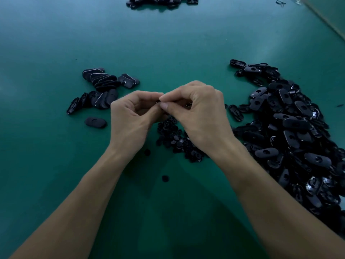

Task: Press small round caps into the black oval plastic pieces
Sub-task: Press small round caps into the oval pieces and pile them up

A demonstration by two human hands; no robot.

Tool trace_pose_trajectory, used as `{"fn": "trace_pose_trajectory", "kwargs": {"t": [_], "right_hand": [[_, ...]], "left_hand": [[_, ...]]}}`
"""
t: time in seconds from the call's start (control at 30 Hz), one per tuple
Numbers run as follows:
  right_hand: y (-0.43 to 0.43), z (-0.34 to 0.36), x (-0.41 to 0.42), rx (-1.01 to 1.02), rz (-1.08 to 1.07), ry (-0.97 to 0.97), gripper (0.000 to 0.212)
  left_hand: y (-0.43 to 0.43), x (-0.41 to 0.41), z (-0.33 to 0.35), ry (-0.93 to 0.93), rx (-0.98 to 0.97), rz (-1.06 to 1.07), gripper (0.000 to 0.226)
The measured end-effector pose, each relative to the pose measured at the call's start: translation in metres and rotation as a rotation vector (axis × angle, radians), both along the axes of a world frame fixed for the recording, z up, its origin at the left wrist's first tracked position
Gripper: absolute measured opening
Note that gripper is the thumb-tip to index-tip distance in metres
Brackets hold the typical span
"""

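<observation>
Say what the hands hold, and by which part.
The left hand and right hand pinch a small black piece between them; fingers hide most of it, so the place of the grip cannot be told.

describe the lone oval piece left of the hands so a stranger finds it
On the green table, find the small stack of black ovals left of the left hand. Nearer the person lies the lone oval piece, flat and touching nothing, unlike its leaning neighbours.
</observation>
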State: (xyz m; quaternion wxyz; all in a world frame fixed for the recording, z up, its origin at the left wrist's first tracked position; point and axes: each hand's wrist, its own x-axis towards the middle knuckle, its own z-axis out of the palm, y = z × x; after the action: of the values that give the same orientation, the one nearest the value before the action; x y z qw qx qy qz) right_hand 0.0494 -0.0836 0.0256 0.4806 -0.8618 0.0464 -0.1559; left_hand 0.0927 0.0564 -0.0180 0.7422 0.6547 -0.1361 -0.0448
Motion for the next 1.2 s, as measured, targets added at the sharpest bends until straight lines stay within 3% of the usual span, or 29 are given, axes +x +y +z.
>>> {"fn": "trace_pose_trajectory", "kwargs": {"t": [0.23,0.5,0.63,1.2], "right_hand": [[0.0006,0.0011,0.002,0.007,-0.009,-0.001,0.013],[0.0023,0.0012,0.0026,-0.136,-0.065,0.005,0.01],[0.0016,0.0026,0.0019,-0.044,-0.069,0.016,0.01],[0.001,0.0044,-0.0015,-0.107,-0.064,0.049,0.01]], "left_hand": [[-0.0013,0.0002,-0.0015,0.021,-0.023,-0.012,0.015],[-0.0012,0.0008,-0.0026,0.003,-0.018,-0.006,0.014],[-0.0021,0.0005,-0.0021,0.008,-0.035,-0.002,0.015],[-0.0013,-0.0005,0.0021,-0.005,-0.005,-0.026,0.02]]}}
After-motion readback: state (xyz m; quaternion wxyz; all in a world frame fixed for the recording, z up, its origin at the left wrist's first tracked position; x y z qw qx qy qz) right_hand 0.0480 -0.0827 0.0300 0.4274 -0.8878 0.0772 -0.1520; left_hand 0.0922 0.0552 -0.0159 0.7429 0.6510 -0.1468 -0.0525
